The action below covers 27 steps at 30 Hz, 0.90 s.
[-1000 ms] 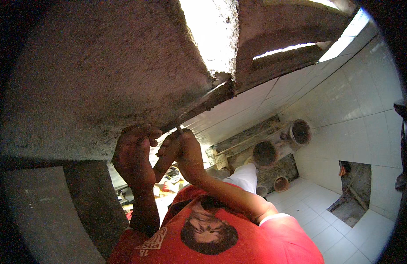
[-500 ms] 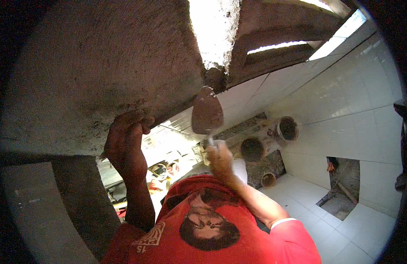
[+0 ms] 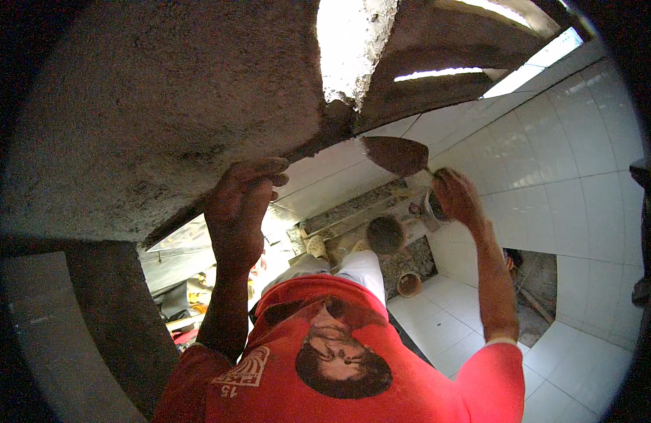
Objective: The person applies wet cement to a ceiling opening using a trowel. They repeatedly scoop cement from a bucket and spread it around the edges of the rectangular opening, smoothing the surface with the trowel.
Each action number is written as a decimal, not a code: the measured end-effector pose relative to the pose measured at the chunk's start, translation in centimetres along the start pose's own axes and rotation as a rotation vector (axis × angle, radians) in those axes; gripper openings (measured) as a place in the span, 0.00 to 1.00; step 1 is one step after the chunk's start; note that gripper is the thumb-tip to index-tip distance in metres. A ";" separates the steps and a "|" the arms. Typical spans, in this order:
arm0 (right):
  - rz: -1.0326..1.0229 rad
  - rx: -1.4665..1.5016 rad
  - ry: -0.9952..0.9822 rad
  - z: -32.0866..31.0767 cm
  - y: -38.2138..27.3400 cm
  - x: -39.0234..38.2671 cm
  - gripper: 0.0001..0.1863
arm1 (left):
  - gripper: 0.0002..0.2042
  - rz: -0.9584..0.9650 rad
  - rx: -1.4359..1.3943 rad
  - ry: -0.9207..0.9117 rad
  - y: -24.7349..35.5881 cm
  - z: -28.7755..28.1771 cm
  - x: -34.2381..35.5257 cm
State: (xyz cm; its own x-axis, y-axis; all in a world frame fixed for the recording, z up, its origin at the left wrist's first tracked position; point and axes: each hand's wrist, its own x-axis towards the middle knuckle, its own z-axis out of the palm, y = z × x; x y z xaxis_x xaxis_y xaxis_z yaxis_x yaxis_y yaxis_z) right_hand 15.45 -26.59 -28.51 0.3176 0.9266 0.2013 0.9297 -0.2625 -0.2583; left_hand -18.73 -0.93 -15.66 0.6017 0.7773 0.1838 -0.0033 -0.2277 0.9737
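Plastering slab underside, partway done.
Right hand [image 3: 456, 197] grips trowel [image 3: 396, 155]; left hand [image 3: 237, 211] presses open on rough mortar [image 3: 163, 120], edge unfinished.

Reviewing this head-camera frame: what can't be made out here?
- Trowel handle: hidden inside the right hand.
- Left hand palm side: turned away, so whether it presses the rough plastered surface or holds something cannot be told.
- Bucket contents on the floor: too small and dark.
- Clutter beside the left forearm: blurred and partly hidden by the arm.
- Right edge: a dark object is cut off by the fisheye rim.
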 end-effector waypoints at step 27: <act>0.858 0.324 0.000 12.6 6.7 -21.8 0.19 | 0.11 -0.443 0.140 -0.396 -12.9 10.1 -0.6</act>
State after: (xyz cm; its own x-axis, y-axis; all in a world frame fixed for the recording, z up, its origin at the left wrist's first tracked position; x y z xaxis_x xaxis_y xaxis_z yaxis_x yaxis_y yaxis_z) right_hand 12.36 -45.16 -46.57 0.8748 0.4489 -0.1819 0.2774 -0.7723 -0.5715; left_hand -11.04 -4.39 -29.67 0.7732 0.5448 -0.3246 0.4040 -0.0287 0.9143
